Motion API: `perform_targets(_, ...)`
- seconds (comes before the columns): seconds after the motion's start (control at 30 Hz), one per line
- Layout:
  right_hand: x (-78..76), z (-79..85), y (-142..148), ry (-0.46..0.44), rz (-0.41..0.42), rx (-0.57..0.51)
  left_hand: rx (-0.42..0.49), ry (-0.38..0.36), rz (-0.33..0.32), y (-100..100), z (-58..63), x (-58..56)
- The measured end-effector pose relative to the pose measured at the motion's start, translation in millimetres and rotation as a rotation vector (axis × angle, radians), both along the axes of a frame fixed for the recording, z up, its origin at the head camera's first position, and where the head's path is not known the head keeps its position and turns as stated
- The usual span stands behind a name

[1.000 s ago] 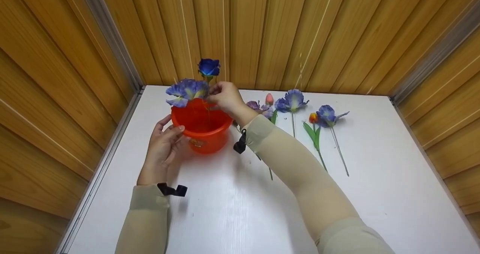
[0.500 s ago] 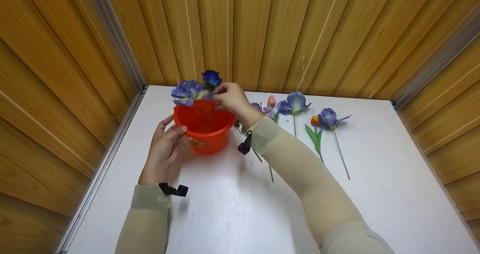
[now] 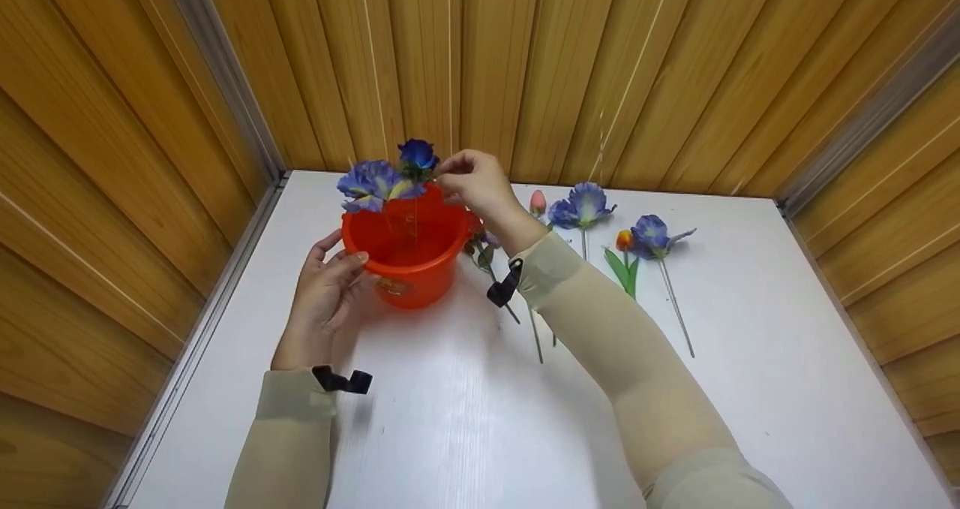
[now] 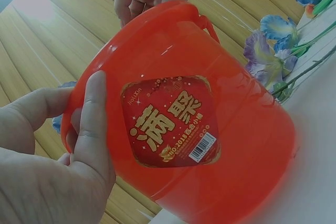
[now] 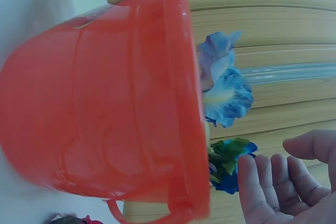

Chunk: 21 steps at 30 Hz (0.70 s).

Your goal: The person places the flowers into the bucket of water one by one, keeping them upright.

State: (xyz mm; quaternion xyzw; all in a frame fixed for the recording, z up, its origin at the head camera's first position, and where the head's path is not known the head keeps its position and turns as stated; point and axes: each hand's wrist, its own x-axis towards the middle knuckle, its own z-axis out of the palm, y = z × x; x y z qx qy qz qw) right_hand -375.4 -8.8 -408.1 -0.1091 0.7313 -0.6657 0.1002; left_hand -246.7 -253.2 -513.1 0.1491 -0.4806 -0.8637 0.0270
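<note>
An orange-red plastic bucket point(image 3: 416, 287) stands at the back left of the white table. My left hand point(image 3: 324, 299) grips its rim, the thumb point(image 4: 93, 111) on the outer wall beside a red and gold label point(image 4: 172, 121). Out of the bucket's mouth rise a blue rose point(image 3: 417, 154) and a purple-blue iris point(image 3: 373, 185); their lower stems are partly hidden inside. Just right of the rose is my right hand point(image 3: 484, 188). In the right wrist view this hand point(image 5: 289, 182) holds nothing, thumb and fingers apart, fingertips right by the rose's green leaves point(image 5: 231, 153).
Right of the bucket lie several artificial flowers: a pink tulip bud point(image 3: 538, 201), an iris point(image 3: 583, 206), an orange tulip point(image 3: 624, 240) and another iris point(image 3: 652, 235). Purple blooms point(image 4: 265, 59) lie close to the bucket. Wood-patterned walls point(image 3: 555, 73) enclose the table.
The blue rose has sunk lower into the bucket. My right hand has let go of its stem and drawn off to the right. The left hand stays on the rim.
</note>
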Motion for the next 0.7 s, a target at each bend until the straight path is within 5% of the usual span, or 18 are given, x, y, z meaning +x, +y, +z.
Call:
perform_targets(0.43,1.3,-0.5,32,0.034,-0.065,-0.074,0.002,0.048,0.002,0,-0.9,2.2)
perform_targets(0.7,1.1,-16.8,62,0.021,-0.110,-0.094,-0.014,0.027,-0.015,1,0.2,2.2)
